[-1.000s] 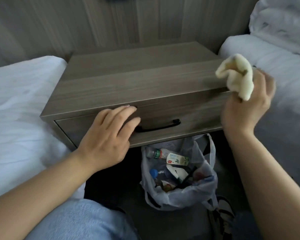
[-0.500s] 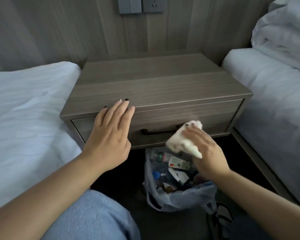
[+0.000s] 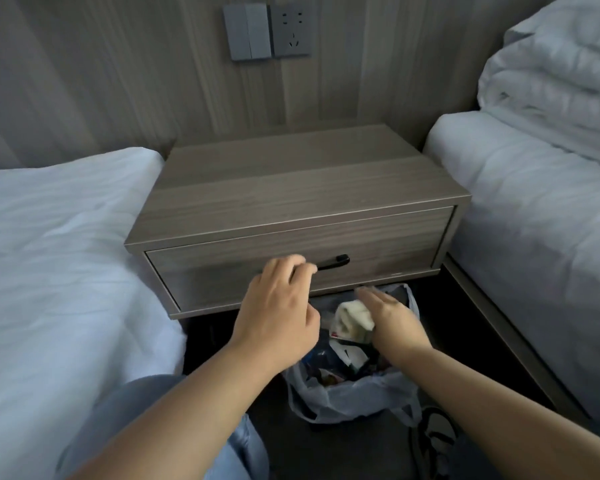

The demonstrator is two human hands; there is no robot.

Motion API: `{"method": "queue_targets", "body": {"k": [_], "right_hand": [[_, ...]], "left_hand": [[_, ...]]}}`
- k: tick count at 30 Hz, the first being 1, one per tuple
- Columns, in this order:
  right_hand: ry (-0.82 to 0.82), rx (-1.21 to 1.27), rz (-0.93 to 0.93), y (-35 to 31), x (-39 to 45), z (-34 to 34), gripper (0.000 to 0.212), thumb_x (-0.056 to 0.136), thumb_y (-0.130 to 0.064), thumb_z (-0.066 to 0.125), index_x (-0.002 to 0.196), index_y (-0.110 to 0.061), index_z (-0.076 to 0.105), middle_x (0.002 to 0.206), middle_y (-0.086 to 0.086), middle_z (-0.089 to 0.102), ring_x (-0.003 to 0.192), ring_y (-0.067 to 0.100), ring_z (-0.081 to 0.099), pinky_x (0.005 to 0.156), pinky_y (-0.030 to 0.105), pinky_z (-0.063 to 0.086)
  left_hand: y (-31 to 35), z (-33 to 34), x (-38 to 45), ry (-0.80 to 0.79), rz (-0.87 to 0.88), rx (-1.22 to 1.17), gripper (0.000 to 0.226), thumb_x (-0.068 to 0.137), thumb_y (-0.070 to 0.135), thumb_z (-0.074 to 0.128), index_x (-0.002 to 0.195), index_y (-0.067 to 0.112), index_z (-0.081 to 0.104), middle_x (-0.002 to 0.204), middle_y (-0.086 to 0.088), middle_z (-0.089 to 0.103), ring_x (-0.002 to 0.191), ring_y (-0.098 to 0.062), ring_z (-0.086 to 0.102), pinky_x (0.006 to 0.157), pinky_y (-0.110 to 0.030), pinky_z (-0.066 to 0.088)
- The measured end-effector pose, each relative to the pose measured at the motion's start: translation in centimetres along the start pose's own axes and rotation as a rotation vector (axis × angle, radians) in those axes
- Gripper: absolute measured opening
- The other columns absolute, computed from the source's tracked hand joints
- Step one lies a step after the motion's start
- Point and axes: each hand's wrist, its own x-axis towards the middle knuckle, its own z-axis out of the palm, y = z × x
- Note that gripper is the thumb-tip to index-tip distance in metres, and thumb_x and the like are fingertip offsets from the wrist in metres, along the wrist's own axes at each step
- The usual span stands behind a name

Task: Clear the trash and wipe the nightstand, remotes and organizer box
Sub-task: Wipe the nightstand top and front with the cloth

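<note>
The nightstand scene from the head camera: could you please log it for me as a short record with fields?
nightstand: wood-grain, drawer closed, between two beds
drawer handle: black, left part hidden by left hand
left hand: fingers curled at the handle; actual grip unclear
right hand: over the trash bag, cloth beneath it; whether it holds the cloth is unclear
cloth: cream, bunched
trash bag: translucent plastic, open, on floor, holding litter
wall: grey switch, socket

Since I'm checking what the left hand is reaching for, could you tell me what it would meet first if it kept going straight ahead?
Most likely the black drawer handle: the left hand points at the drawer front, fingertips beside it, though depth is unclear.
</note>
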Motion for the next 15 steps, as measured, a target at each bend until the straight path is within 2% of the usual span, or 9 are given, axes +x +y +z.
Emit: {"method": "queue_targets", "body": {"k": [2, 3, 6, 8, 10, 11, 13, 15], "right_hand": [[-0.073, -0.029, 0.058, -0.6, 0.0, -1.1, 0.037, 0.086, -0.004, 0.053, 0.121, -0.013, 0.061, 0.123, 0.012, 0.063, 0.111, 0.03, 0.06, 0.085, 0.036, 0.053], [-0.089, -0.002, 0.091, -0.8, 0.0, -1.8, 0.029, 0.086, -0.007, 0.053, 0.112, -0.01, 0.064, 0.115, 0.014, 0.066, 0.106, 0.031, 0.062, 0.08, 0.033, 0.052], [0.0, 0.219, 0.189, -1.0, -0.3, -5.3, 0.022, 0.084, -0.018, 0.059, 0.104, -0.009, 0.062, 0.104, 0.01, 0.067, 0.098, 0.028, 0.062, 0.068, 0.028, 0.044], [0.074, 0.372, 0.225, -1.2, -1.6, -8.0, 0.022, 0.082, -0.028, 0.067, 0.096, -0.016, 0.055, 0.09, 0.0, 0.063, 0.084, 0.02, 0.06, 0.055, 0.025, 0.039], [0.151, 0.498, 0.223, -1.2, -3.5, -10.1, 0.023, 0.079, -0.032, 0.072, 0.082, -0.018, 0.054, 0.074, -0.004, 0.06, 0.068, 0.016, 0.058, 0.049, 0.024, 0.037], [0.152, 0.627, 0.223, -1.2, -4.4, -10.7, 0.021, 0.08, -0.03, 0.073, 0.08, -0.017, 0.056, 0.072, -0.001, 0.063, 0.064, 0.016, 0.06, 0.05, 0.025, 0.042], [0.002, 1.005, 0.204, -1.1, -6.1, -11.9, 0.015, 0.086, -0.025, 0.069, 0.09, -0.01, 0.066, 0.082, 0.009, 0.074, 0.072, 0.022, 0.07, 0.064, 0.034, 0.057], [-0.133, 1.226, 0.161, -1.0, -6.7, -12.7, 0.019, 0.093, -0.023, 0.061, 0.098, -0.007, 0.069, 0.092, 0.013, 0.075, 0.085, 0.025, 0.073, 0.074, 0.039, 0.059]], "left_hand": [[0.9, 0.8, 0.3, -0.108, -0.158, -0.182, 0.038, 0.09, 0.023, 0.053, 0.128, 0.024, 0.052, 0.125, 0.01, 0.058, 0.113, -0.012, 0.056, 0.092, -0.033, 0.051], [1.3, 1.1, 0.5, -0.165, -0.257, -0.268, 0.031, 0.091, 0.027, 0.053, 0.122, 0.027, 0.054, 0.114, 0.014, 0.064, 0.103, -0.009, 0.06, 0.087, -0.035, 0.053], [2.2, 2.1, 1.3, -0.259, -0.473, -0.539, 0.014, 0.084, 0.039, 0.059, 0.094, 0.03, 0.061, 0.084, 0.014, 0.071, 0.082, -0.006, 0.066, 0.08, -0.037, 0.056], [3.1, 2.8, 1.9, -0.224, -0.54, -0.833, 0.016, 0.08, 0.042, 0.063, 0.083, 0.026, 0.061, 0.083, 0.006, 0.073, 0.082, -0.013, 0.069, 0.083, -0.04, 0.056], [4.6, 3.0, 2.3, -0.176, -0.543, -1.147, 0.015, 0.089, 0.029, 0.065, 0.082, 0.015, 0.061, 0.087, -0.004, 0.074, 0.084, -0.021, 0.07, 0.081, -0.037, 0.055], [5.3, 2.8, 2.5, -0.165, -0.516, -1.278, 0.015, 0.093, 0.021, 0.062, 0.085, 0.008, 0.061, 0.089, -0.008, 0.072, 0.084, -0.023, 0.067, 0.078, -0.034, 0.054], [6.3, 2.3, 2.5, -0.176, -0.434, -1.391, 0.022, 0.094, 0.021, 0.059, 0.101, 0.0, 0.06, 0.093, -0.009, 0.067, 0.086, -0.018, 0.064, 0.077, -0.027, 0.051], [6.6, 1.9, 2.4, -0.193, -0.362, -1.433, 0.037, 0.085, 0.03, 0.063, 0.114, 0.007, 0.06, 0.099, 0.0, 0.069, 0.09, -0.009, 0.067, 0.075, -0.018, 0.052]]}}
